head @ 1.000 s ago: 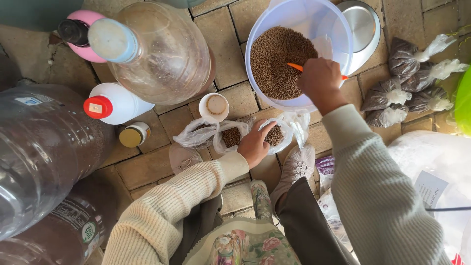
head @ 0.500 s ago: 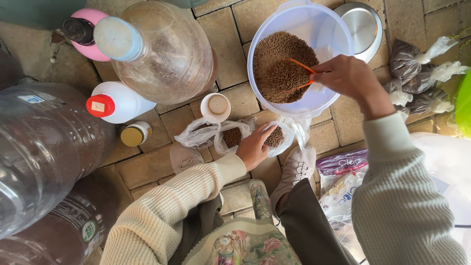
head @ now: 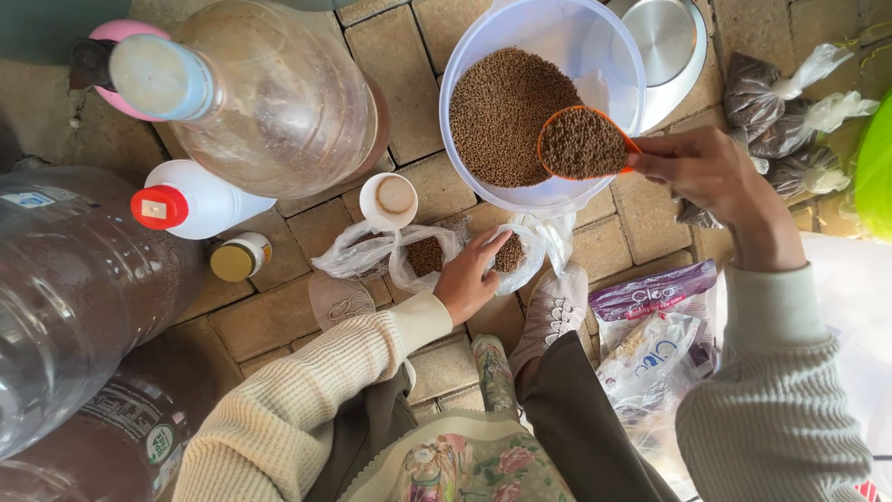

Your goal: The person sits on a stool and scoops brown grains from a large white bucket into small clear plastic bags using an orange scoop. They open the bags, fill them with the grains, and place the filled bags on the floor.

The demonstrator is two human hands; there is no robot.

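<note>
While the right hand (head: 715, 177) sits at the right of the frame pinching the handle of an orange scoop (head: 583, 142), the scoop itself is heaped full of little brown pellets and hangs level over the lower right rim of the big white bowl (head: 613, 56). That bowl takes up the top middle and has a big mound of the same pellets (head: 506, 112) in it. Lower down, dead centre, the left hand (head: 469, 279) has its fingers curled around the mouth of a small clear plastic bag (head: 516, 256), gripping it on the brick paving, with some pellets already inside. Just left of it, touching, is another floppy clear bag (head: 358, 251) and a small white cup (head: 388, 200). Upper right has a bunch of tied-off filled bags (head: 790, 102) next to a steel lid (head: 664, 42). Left side is crowded with huge clear water jugs (head: 269, 93), a white bottle with a red cap (head: 190, 200) and a small yellow-lidded jar (head: 237, 257).
</note>
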